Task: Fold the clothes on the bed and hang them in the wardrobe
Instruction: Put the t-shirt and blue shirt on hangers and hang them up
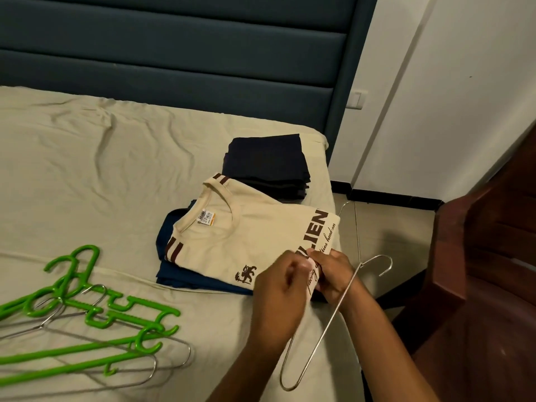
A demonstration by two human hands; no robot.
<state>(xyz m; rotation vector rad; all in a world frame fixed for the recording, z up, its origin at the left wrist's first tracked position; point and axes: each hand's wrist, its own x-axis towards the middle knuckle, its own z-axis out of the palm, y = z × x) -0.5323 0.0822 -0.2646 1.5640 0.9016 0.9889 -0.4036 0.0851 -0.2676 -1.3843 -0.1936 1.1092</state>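
Note:
A folded cream T-shirt (249, 236) with maroon stripes and lettering lies on top of a folded blue garment (185, 278) near the bed's right edge. My left hand (278, 297) and my right hand (333, 275) both pinch the shirt's near edge. A metal wire hanger (327, 323) runs under my right hand, its hook out past the bed edge; whether that hand also holds it I cannot tell. Behind the shirt sits a stack of folded dark clothes (266, 163).
Several green plastic hangers (95, 314) and metal wire hangers (162, 369) lie at the near left of the cream bed sheet (87, 169). A blue padded headboard (174, 47) stands behind. A dark wooden piece of furniture (487, 271) stands right of the bed, over tiled floor.

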